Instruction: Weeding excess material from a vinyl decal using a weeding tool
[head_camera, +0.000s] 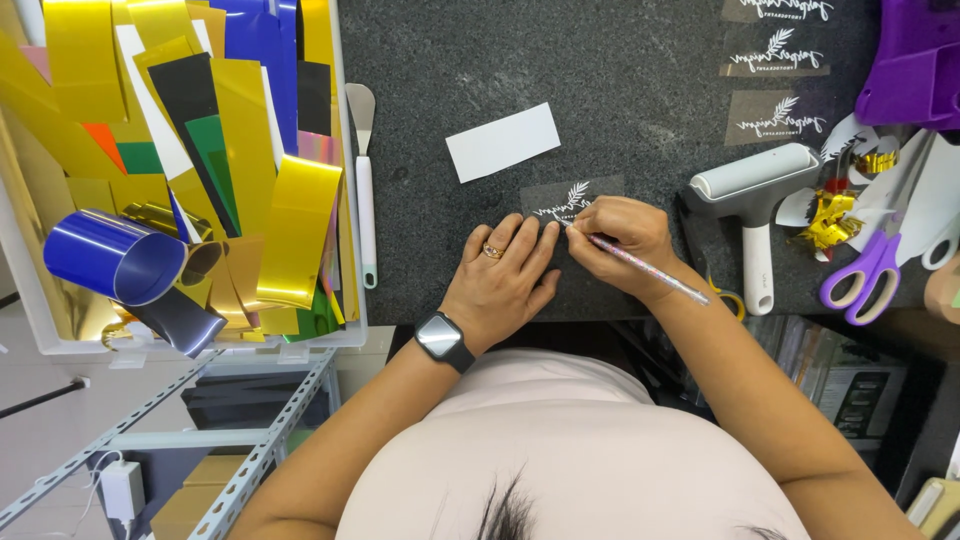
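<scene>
A small clear film piece with a white leaf design (572, 194) lies on the dark speckled work mat (480, 60). My left hand (503, 278), wearing a ring and a wrist watch, presses flat on the film's near left corner. My right hand (620, 240) grips a thin pen-like weeding tool (640, 263), and the tool's tip touches the film's near edge just beside my left fingertips. A blank white card (502, 142) rests on the mat just beyond the film.
A white bin (30, 300) of gold, blue, green and black vinyl rolls and sheets fills the left. A white scraper (364, 180) lies beside it. A grey roller (752, 200), purple scissors (868, 272), gold scraps (830, 222) and three more printed films (778, 118) sit at right.
</scene>
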